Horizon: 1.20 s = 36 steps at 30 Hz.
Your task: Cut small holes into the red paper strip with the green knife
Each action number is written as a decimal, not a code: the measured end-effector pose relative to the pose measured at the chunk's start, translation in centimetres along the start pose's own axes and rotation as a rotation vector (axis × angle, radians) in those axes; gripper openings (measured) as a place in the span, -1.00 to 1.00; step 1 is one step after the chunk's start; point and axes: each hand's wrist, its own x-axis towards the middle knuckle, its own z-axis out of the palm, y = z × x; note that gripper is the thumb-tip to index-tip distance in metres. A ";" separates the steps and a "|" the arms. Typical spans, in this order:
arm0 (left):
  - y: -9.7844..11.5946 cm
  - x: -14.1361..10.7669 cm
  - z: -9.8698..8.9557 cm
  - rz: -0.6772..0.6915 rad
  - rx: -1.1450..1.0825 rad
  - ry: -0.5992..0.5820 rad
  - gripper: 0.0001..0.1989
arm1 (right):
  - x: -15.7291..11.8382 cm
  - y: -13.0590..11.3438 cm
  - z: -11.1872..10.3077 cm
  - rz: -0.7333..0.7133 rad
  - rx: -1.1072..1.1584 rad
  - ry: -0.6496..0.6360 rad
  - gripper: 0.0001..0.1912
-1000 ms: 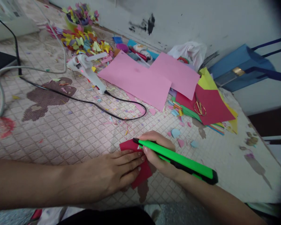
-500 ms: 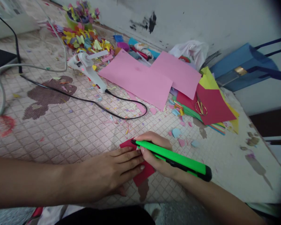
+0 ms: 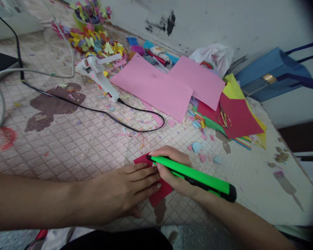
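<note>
A small folded-looking piece of red paper (image 3: 160,194) lies on the table near its front edge. My left hand (image 3: 127,189) presses flat on it, fingers stretched out side by side, covering much of the paper. Held in my right hand (image 3: 173,170) is a green and black utility knife (image 3: 198,175), its narrow black end at the paper's upper part and its thick end pointing back over my right wrist. My right fingertips touch the paper right beside my left fingers. Whether a blade is out cannot be made out.
Beyond my hands lie pink sheets (image 3: 156,83), a white glue gun (image 3: 101,80) with a looping black cord (image 3: 130,128), and small gold scissors (image 3: 224,119) on a red sheet (image 3: 242,118). Paper butterflies (image 3: 91,43) pile up at back left. A blue bag (image 3: 271,74) stands at right.
Both hands, the knife and the red paper hold nearly the same position. The whole view has shifted very slightly.
</note>
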 end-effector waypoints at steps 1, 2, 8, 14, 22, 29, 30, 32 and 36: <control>0.0 0.0 0.0 0.002 -0.003 0.005 -0.48 | 0.0 0.0 0.0 0.000 -0.003 -0.004 -0.80; 0.0 0.0 0.0 0.004 -0.010 0.014 -0.48 | 0.0 0.0 0.0 -0.001 -0.007 -0.008 -0.80; -0.1 0.0 0.5 0.003 0.004 0.031 -0.50 | 0.1 -0.1 -0.1 -0.007 -0.021 -0.032 -0.80; 0.1 0.0 0.3 -0.006 0.026 0.023 -0.48 | 0.0 -0.2 0.0 -0.035 -0.014 -0.068 -0.75; -0.1 0.3 0.4 -0.001 0.010 0.017 -0.43 | -0.3 -0.1 -1.3 0.083 0.071 0.085 -0.77; 0.3 0.2 -1.0 0.146 0.033 0.085 -0.65 | -0.4 -0.3 -1.3 0.098 0.096 0.035 -0.79; 0.3 0.2 -1.0 0.147 0.031 0.121 -0.66 | -0.3 -0.3 -1.3 0.096 0.097 0.026 -0.78; 0.4 0.1 -1.0 0.149 0.020 0.162 -0.70 | -0.3 -0.3 -1.4 0.089 0.090 0.026 -0.78; 0.4 -0.2 -0.8 0.179 0.022 0.151 -0.71 | -0.3 -0.3 -1.5 0.094 0.102 0.062 -0.78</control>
